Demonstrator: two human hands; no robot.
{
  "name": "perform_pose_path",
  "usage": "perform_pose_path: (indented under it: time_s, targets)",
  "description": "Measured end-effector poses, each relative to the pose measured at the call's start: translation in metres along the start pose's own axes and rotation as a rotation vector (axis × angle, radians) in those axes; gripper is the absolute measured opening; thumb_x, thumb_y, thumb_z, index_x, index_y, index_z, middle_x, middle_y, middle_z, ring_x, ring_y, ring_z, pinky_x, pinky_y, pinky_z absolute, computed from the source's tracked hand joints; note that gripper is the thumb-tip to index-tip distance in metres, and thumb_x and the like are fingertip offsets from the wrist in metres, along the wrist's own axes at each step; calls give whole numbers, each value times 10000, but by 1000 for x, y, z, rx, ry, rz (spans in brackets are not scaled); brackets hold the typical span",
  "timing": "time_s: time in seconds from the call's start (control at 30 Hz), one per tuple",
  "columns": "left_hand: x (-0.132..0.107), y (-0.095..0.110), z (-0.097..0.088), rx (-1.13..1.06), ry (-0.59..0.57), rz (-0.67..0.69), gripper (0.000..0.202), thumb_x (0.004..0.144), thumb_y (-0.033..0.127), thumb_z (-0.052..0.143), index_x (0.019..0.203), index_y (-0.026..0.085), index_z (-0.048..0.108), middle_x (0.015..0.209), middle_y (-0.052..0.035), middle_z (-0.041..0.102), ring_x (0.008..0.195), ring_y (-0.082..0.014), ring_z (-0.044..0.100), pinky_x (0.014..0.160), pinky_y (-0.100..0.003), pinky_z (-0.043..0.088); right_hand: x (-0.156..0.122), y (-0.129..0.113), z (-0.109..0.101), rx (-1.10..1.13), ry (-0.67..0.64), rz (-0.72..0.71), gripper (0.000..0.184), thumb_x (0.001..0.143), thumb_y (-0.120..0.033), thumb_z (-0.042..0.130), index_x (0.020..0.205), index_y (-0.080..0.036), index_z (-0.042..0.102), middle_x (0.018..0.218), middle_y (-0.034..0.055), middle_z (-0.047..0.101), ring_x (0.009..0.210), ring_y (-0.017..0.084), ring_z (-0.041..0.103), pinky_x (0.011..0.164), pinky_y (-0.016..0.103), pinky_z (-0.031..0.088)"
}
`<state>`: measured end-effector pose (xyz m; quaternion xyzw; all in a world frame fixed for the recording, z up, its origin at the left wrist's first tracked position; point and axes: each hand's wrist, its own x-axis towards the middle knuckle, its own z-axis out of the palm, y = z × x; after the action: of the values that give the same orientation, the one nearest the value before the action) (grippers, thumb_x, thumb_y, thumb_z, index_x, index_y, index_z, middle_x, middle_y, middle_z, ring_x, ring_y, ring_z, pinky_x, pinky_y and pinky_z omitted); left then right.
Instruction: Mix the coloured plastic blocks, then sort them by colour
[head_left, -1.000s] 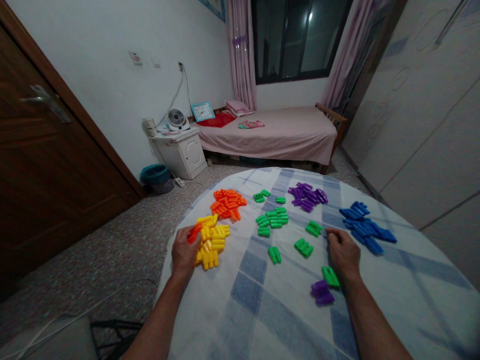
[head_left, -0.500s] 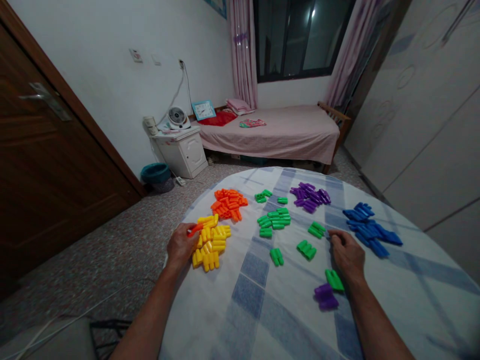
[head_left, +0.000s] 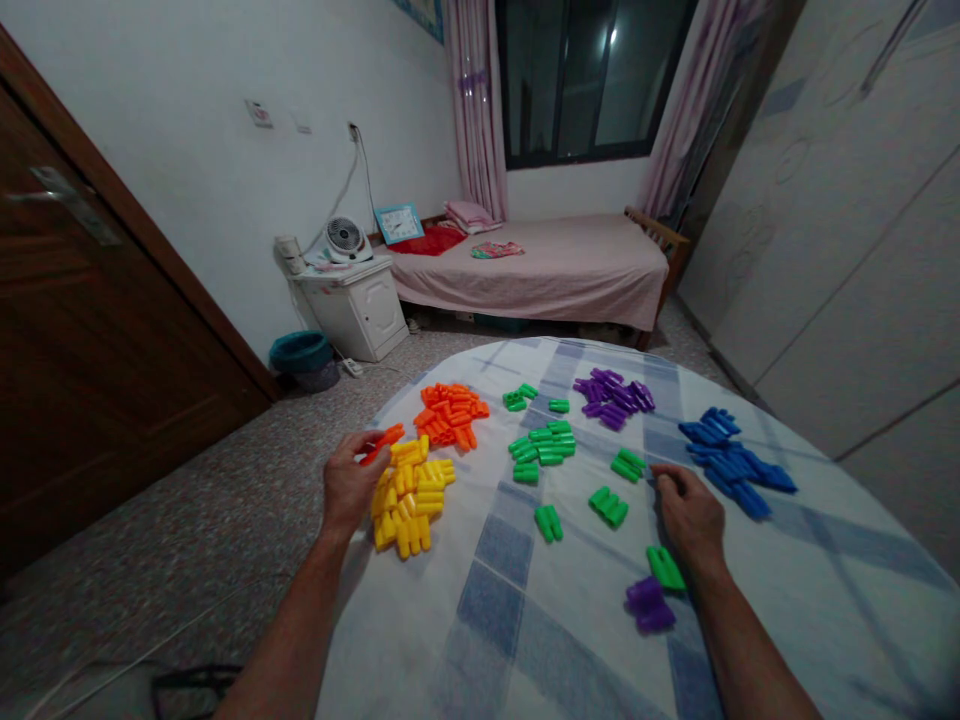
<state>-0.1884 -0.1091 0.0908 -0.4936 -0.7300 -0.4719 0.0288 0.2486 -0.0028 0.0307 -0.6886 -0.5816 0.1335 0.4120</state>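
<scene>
My left hand [head_left: 352, 482] is closed in a pinch on an orange plastic piece [head_left: 387, 440], held just above the left side of the yellow pieces [head_left: 412, 500]. Beyond them lies a heap of orange pieces [head_left: 451, 415]. On the right, my right hand [head_left: 691, 515] rests on the cloth with its fingers curled; whether anything is in them is hidden. Close to its fingertips sits a green piece [head_left: 628, 464], with another green piece [head_left: 608, 507] a bit nearer. By the right wrist lie a green piece [head_left: 666, 569] and a purple piece [head_left: 649, 605].
Green pieces [head_left: 543, 443] cluster mid-table on a checked cloth [head_left: 420, 640]. Purple pieces [head_left: 611, 397] lie at the back and blue pieces [head_left: 731, 460] at the right. Past the table stand a bed [head_left: 540, 275], a white cabinet [head_left: 367, 305] and a teal bin [head_left: 301, 352].
My left hand has lifted slightly and moved away from the yellow pieces, towards the orange heap, with the orange piece in it. The right hand stays in place. The view has shifted a little.
</scene>
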Motion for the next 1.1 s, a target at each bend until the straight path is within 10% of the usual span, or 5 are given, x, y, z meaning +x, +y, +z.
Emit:
perform_pose_path:
  time_s: [0.27,0.5,0.63,0.8,1.1]
  targets:
    - [62,27,81,172,-201,209,221,761,216,522,944,179,642,976,-50,637,888,-187,601,820,-305,482,-3,-1,0,48,-19,26,419,727,-411,392,918,-181,686,874,80,690,729,211,585,699,316,415]
    - [68,48,104,351,-143,293,451,810,325,557,1231,163,533,1271,-147,493,1144,-299,497,936,-438,444,-3,-1,2,70,-8,3,374,751,-383,396,886,-185,683,888,78,685,783,210,592,746,316,417]
    - [20,81,109,116,-222,398,373,823,250,532,1183,150,549,1235,-139,520,1187,-269,476,1018,-442,401,-4,-2,4,73,11,-10,353,758,-355,395,872,-185,682,887,74,682,790,203,590,759,311,417]
    - [-88,135,101,-258,-661,517,245,831,215,544,1069,197,600,1149,-85,580,1087,-193,550,944,-341,473,-5,-3,5,91,21,-17,333,765,-332,395,859,-185,678,882,64,680,798,193,592,774,306,419]
    - [-175,185,124,36,-933,728,353,761,300,654,1083,191,560,1023,-78,602,946,-242,548,809,-380,495,-6,-4,5,102,35,-50,312,776,-304,392,850,-191,673,876,51,674,817,187,593,777,298,415]
